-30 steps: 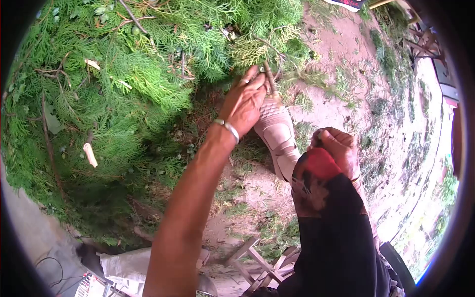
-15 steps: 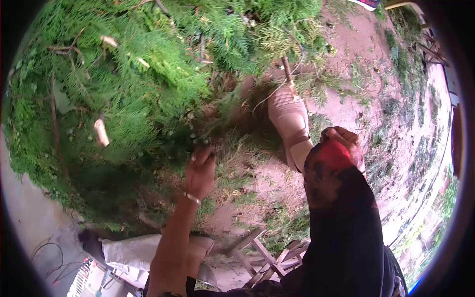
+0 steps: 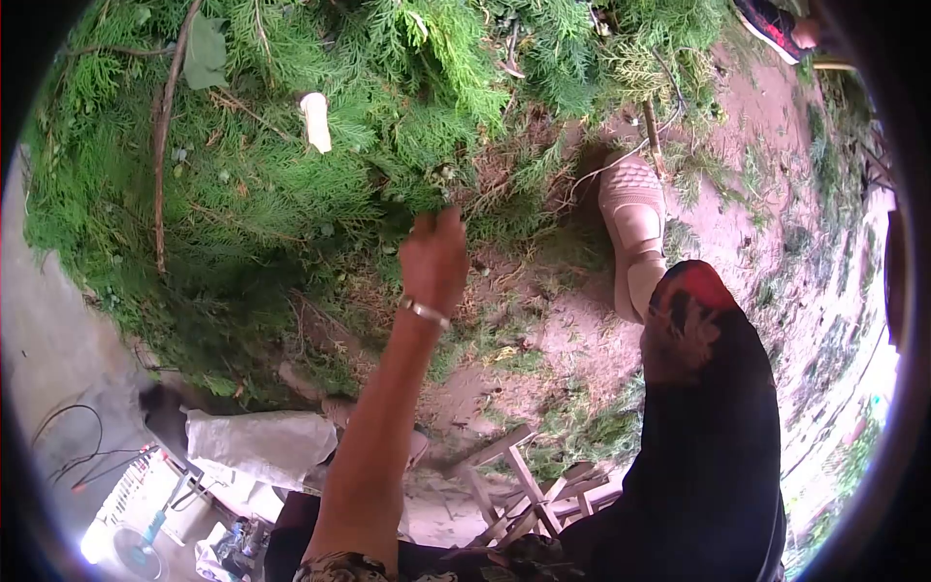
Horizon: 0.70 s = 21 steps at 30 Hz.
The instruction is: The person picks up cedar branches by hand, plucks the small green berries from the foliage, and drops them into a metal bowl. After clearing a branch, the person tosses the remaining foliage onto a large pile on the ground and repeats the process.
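Note:
My left hand (image 3: 434,264), with a pale bracelet on its wrist, reaches to the near edge of a large heap of cut green conifer branches (image 3: 281,184). Its fingers are curled together against the feathery sprigs (image 3: 422,184), and what lies between the fingertips is hidden. Just beyond them sits a small pale-green cluster (image 3: 444,175). A stub of pale cut wood (image 3: 315,122) shows in the heap, and a long brown stem (image 3: 167,145) lies to its left. My right hand does not show.
My shod foot (image 3: 635,209) stands on the reddish ground beside a cut stem (image 3: 653,136). A wooden frame (image 3: 514,475) and a pale sack (image 3: 257,446) lie low in view. A fan (image 3: 136,553) stands bottom left. Another person's shoe (image 3: 771,29) appears top right.
My left hand has moved up and right to the heap's edge, its fingers more closed. My right hand, earlier at my knee, has gone out of sight. The view has shifted.

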Available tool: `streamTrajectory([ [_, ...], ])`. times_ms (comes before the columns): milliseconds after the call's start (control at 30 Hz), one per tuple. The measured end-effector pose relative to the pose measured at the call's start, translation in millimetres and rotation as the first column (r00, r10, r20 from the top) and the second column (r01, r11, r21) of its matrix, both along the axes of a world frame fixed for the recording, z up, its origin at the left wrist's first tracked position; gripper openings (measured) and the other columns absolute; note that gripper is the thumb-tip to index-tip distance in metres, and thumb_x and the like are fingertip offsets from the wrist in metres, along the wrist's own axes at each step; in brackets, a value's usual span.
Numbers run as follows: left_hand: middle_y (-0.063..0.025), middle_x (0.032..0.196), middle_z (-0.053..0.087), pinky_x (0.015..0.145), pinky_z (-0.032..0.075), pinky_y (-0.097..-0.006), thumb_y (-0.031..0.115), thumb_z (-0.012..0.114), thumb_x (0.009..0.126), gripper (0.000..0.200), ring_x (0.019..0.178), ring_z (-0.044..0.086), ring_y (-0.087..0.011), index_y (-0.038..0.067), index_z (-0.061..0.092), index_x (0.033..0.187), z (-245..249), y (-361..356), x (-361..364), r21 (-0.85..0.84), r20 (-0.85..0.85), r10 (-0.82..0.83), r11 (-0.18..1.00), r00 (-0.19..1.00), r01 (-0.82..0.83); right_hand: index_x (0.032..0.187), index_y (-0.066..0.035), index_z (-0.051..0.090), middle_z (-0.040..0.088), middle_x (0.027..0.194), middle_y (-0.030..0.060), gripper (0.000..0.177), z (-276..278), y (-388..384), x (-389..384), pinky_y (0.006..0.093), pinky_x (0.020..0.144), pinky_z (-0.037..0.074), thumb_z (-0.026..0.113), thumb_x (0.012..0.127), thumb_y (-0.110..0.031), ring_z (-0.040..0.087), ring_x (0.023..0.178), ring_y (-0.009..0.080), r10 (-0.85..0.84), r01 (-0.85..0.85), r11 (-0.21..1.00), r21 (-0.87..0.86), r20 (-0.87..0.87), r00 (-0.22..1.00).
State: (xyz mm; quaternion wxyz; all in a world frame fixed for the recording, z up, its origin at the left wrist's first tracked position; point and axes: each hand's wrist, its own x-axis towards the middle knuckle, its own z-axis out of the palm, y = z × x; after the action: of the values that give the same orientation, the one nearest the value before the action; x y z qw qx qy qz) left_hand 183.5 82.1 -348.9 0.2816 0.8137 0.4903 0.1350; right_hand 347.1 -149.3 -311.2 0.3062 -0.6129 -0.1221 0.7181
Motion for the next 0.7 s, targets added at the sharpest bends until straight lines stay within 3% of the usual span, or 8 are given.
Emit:
streamTrajectory([
  [67,-0.0184,0.088,0.056,0.051,0.052,-0.04,0.002,0.064,0.078,0.009,0.064,0.06,-0.0297,0.004,0.057,0.084,-16,7,6,0.103,-0.335,-0.003,0.994,0.942,0.04,0.092,0.003,0.062,0.063,0.076,0.0064,0.014,-3,-9,-8,0.0264,0.062,0.048,0.056,0.084,-0.007,0.058,0.067,0.0103,0.057,-0.057,0.998,0.001,-0.005,0.998],
  [167,-0.0137,0.076,0.057,0.062,0.048,-0.042,0.008,0.073,0.069,0.024,0.071,0.058,-0.0331,0.005,0.061,0.09,-35,11,0,0.046,-0.164,0.093,0.995,0.982,-0.087,0.092,0.003,0.061,0.063,0.075,0.0066,0.013,-7,-25,-20,0.0268,0.062,0.049,0.056,0.083,-0.005,0.058,0.067,0.0104,0.134,-0.134,0.991,-0.008,-0.017,0.991],
  [300,-0.0146,0.078,0.059,0.064,0.047,-0.0413,0.008,0.075,0.066,0.025,0.074,0.058,-0.033,0.004,0.061,0.086,-40,15,-15,0.052,-0.122,0.088,0.995,0.989,-0.082,0.092,0.003,0.061,0.063,0.075,0.0068,0.013,-1,-31,-30,0.0273,0.061,0.049,0.056,0.082,-0.003,0.058,0.067,0.0106,0.25,-0.251,0.968,-0.006,-0.039,0.967],
  [367,-0.0157,0.074,0.059,0.063,0.048,-0.0405,0.005,0.073,0.065,0.022,0.071,0.059,-0.0338,0.003,0.062,0.084,-41,16,-20,0.045,-0.002,0.142,0.989,0.99,-0.141,0.087,0.004,0.061,0.063,0.074,0.0056,0.01,9,1,-39,0.027,0.056,0.048,0.056,0.081,-0.003,0.058,0.065,0.0096,0.081,-0.083,0.997,-0.009,-0.085,0.993],
  [500,-0.0136,0.069,0.06,0.057,0.048,-0.0371,0.0,0.068,0.068,0.014,0.06,0.059,-0.0285,0.0,0.062,0.081,-43,11,-26,0.082,0.03,0.207,0.975,0.978,-0.208,0.093,0.005,0.059,0.062,0.078,0.007,0.014,18,40,-40,0.0257,0.062,0.049,0.053,0.082,0.0,0.058,0.068,0.0107,0.045,-0.036,0.996,0.082,-0.117,0.992],
  [533,-0.0117,0.067,0.06,0.054,0.048,-0.0341,-0.001,0.067,0.069,0.012,0.056,0.058,-0.0248,-0.001,0.062,0.081,-28,11,-23,-0.3,0.101,0.418,0.878,0.903,-0.373,0.096,0.006,0.059,0.063,0.081,0.0082,0.016,21,46,-40,0.0262,0.065,0.051,0.051,0.083,0.002,0.059,0.07,0.0118,-0.04,0.053,0.996,0.066,-0.189,0.981],
  [567,-0.0098,0.065,0.059,0.05,0.049,-0.0311,-0.002,0.065,0.07,0.011,0.051,0.058,-0.0211,-0.003,0.062,0.081,-13,9,-21,-0.643,0.081,0.618,0.632,0.782,-0.433,0.093,0.006,0.059,0.062,0.081,0.0087,0.015,23,49,-41,0.0266,0.067,0.05,0.05,0.082,0.003,0.059,0.072,0.0122,-0.107,0.121,0.99,0.065,-0.189,0.976],
  [700,-0.0077,0.066,0.057,0.046,0.049,-0.0266,-0.004,0.062,0.071,0.01,0.05,0.057,-0.0151,-0.005,0.06,0.082,38,-19,-29,-0.806,0.209,0.753,0.494,0.623,-0.326,0.091,0.006,0.059,0.061,0.079,0.0084,0.015,23,45,-42,0.0267,0.067,0.049,0.048,0.082,0.004,0.058,0.07,0.0127,-0.222,0.256,0.955,0.151,-0.211,0.952],
])
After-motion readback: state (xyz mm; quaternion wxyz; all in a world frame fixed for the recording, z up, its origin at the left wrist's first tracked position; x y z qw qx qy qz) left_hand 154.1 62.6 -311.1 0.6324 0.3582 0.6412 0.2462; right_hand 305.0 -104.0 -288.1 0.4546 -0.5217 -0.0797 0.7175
